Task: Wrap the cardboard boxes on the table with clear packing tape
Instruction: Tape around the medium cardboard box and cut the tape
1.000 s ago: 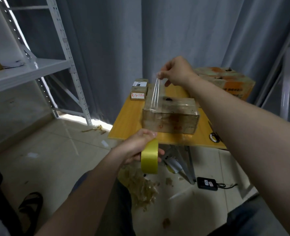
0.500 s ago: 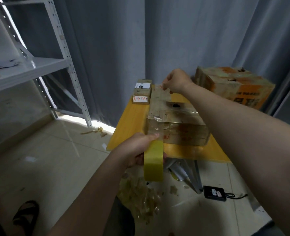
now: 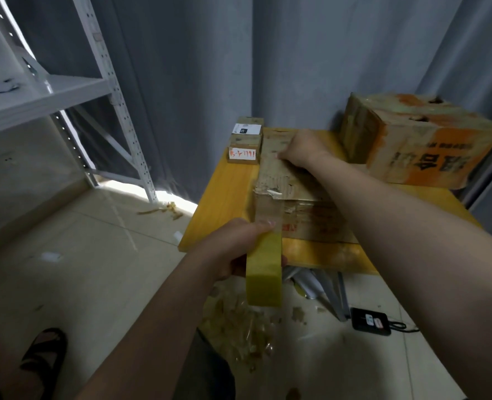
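Roll [image 3: 263, 272]: I am gripping it in left hand [image 3: 230, 249], fingers curled round it, just below table [image 3: 221, 203] edge, drawing tape [image 3: 268, 212] taut up the front of box [image 3: 285, 183], which is sitting mid-table. Right hand [image 3: 302, 148]: I am, as far as I can judge, pinching the tape's end down on box top to anchor the strip.

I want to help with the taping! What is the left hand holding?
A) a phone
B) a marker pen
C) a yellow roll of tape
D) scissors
C: the left hand grips the yellow tape roll at the near edge of the table, just in front of the cardboard box.
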A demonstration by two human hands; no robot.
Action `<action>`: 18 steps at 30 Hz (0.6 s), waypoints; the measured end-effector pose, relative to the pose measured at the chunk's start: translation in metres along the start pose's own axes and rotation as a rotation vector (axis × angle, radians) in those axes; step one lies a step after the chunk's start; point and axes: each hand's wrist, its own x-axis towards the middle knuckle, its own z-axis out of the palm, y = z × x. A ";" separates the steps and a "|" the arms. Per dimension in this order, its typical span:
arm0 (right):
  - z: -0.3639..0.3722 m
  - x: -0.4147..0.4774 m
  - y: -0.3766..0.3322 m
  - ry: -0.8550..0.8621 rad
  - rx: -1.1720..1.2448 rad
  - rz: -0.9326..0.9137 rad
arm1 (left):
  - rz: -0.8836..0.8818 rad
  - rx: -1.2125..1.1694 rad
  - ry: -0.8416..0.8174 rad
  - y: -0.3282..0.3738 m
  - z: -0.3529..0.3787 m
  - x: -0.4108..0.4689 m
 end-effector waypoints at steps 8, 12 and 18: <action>0.012 -0.006 0.004 0.147 0.062 -0.088 | -0.008 0.023 -0.018 -0.002 -0.001 0.002; 0.012 -0.020 0.001 0.125 0.137 -0.341 | -0.007 0.018 -0.018 -0.002 0.000 0.004; 0.011 -0.023 -0.003 -0.048 -0.054 -0.300 | -0.001 0.025 0.018 -0.010 0.003 0.006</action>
